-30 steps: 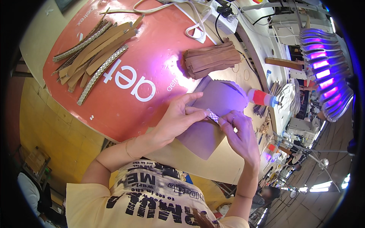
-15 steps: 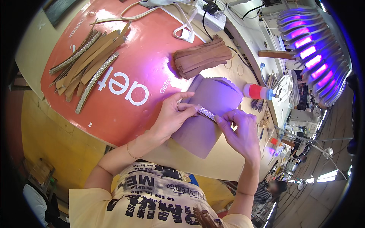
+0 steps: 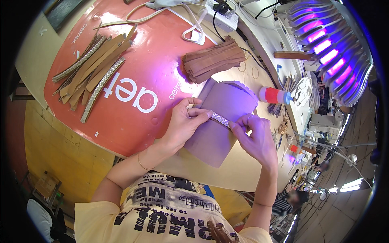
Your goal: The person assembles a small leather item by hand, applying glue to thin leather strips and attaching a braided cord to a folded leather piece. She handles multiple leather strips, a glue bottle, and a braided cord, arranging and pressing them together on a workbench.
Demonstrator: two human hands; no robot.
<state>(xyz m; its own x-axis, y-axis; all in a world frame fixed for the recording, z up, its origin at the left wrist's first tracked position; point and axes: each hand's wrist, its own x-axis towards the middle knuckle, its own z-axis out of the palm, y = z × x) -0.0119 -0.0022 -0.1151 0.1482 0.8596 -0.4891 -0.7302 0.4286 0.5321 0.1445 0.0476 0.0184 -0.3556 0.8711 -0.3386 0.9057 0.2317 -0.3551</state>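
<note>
One narrow braided strip [image 3: 220,118], ends pinched, over smooth purple-lit sheet [image 3: 208,141].

braided strip [image 3: 220,118]: ends hidden by hands [image 3: 181,124] | shirt [image 3: 170,208]: cut off by lower edge | distant person [image 3: 282,205]: blurred

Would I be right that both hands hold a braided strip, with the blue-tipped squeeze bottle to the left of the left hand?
Not quite: the head view shows the blue-tipped squeeze bottle to the right of the left hand, beyond the right hand; both do hold a braided strip.
</note>
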